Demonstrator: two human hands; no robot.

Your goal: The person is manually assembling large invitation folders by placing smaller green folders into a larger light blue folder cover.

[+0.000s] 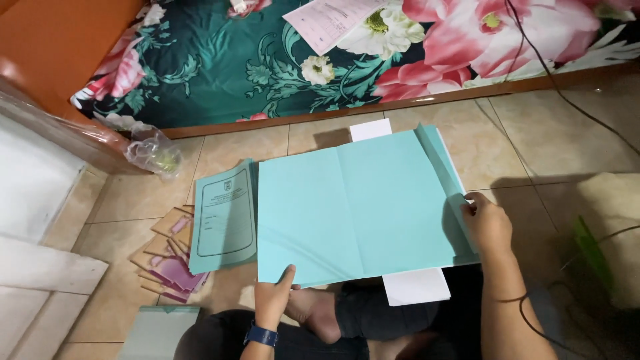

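Nearest the camera, the person's bent knees and one bare foot [313, 313] showed at the bottom edge, in dark shorts. Just above them the left hand [275, 299], with a blue wristband [261, 335] on its wrist, pinched the near edge of a large light-teal paper folder [353, 207], thumb on top and fingers underneath. The right hand [487, 223] was closed on the folder's right-hand flap, fingers curled over the folded edge, holding it turned inward. The folder lay spread open above the lap and the tiled floor [567, 140], with a crease down its middle. White sheets [417, 287] stuck out from under it at the near side and again at the far side.

Left of the folder, partly under it, lay a stack of closed teal folders [223, 220] with a printed frame on the cover. Beside that stack, brown and purple envelopes [170, 260] were fanned on the floor. A crumpled clear plastic bag [153, 152] sat near the corner. Beyond the tiles was a bed with a floral sheet [280, 60], a pink form [330, 20] lying on it.
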